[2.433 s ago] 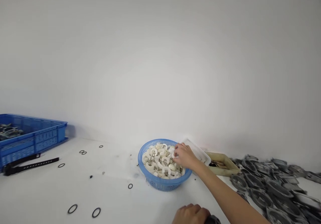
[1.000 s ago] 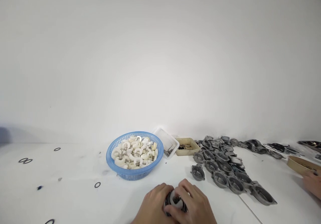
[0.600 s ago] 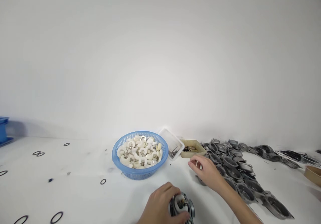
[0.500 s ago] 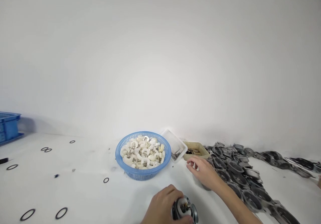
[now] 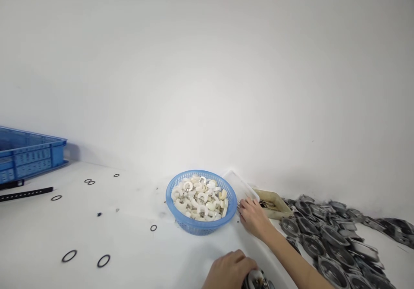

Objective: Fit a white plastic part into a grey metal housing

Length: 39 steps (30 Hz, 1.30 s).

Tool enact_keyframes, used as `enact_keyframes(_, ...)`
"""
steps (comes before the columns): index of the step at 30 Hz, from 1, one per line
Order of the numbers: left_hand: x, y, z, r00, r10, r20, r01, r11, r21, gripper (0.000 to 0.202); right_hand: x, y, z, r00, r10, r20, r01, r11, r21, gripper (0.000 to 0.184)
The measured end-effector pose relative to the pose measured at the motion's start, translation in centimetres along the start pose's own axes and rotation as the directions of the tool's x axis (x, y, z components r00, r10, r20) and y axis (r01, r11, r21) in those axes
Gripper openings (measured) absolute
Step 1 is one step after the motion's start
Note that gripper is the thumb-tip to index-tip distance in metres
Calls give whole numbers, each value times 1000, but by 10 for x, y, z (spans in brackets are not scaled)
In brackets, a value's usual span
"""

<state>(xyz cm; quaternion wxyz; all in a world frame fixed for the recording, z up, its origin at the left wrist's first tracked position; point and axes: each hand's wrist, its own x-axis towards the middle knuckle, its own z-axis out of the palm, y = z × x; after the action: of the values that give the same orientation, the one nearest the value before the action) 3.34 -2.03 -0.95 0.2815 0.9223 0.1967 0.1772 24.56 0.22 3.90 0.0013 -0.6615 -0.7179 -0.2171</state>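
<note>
Low over the white bench (image 5: 139,254), the left hand (image 5: 229,271) clasps a housing (image 5: 256,279), likely steadying it; the right hand (image 5: 255,218) is at the tray (image 5: 237,184) beside the basket (image 5: 200,227), whether grasping, I can't tell.

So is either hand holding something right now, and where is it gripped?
The left hand grips a gray metal part by its left side. The right hand is at the white tray; whether it holds anything can't be told.
</note>
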Motion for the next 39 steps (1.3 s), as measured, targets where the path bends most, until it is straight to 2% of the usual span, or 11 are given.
enact_keyframes(9, -2, 1, 2, 995, 77, -62, -78, 997, -15, 75, -5, 7, 2, 999, -30, 28, 28, 998, 62, 25)
enact_keyframes(13, -5, 7, -6, 999, 40, -31, -41, 999, -20, 67, 0, 5, -4, 999, -28, 30, 22, 985, 170, 27)
enact_keyframes(17, -13, 19, -19, 1000, -4, -23, 3, 997, -71, 55, 4, 1, -16, 999, 40, 9, -41, 922, 385, 25)
enact_keyframes(20, -17, 28, -28, 999, -41, -15, 39, 994, -102, 48, -8, -3, -31, 989, 146, 10, -122, 785, 607, 22)
enact_keyframes(24, -18, 36, -32, 998, -65, -18, 63, 992, -107, 45, -51, -9, -49, 971, 225, 80, -183, 486, 855, 28)
enact_keyframes(26, -18, 36, -31, 998, -68, -9, 67, 992, -110, 42, -76, -14, -54, 967, 227, 118, -194, 349, 917, 35)
enact_keyframes(30, -21, 29, -22, 997, -62, -46, 56, 990, -130, 37, -110, -24, -54, 934, 280, 223, -221, -40, 975, 41)
enact_keyframes(31, -22, 27, -21, 997, -51, -66, 42, 990, -136, 37, -114, -27, -53, 922, 312, 231, -207, -107, 972, 40)
enact_keyframes(32, -23, 24, -19, 996, -39, -86, 26, 989, -144, 37, -117, -30, -53, 910, 347, 225, -189, -136, 973, 37)
enact_keyframes(34, -25, 21, -18, 992, -9, -124, -11, 987, -158, 36, -120, -35, -55, 899, 390, 198, -164, -121, 979, 29)
enact_keyframes(39, -26, 24, -24, 988, 46, -146, -72, 982, -174, 34, -124, -43, -59, 908, 349, 232, -175, -187, 967, 20)
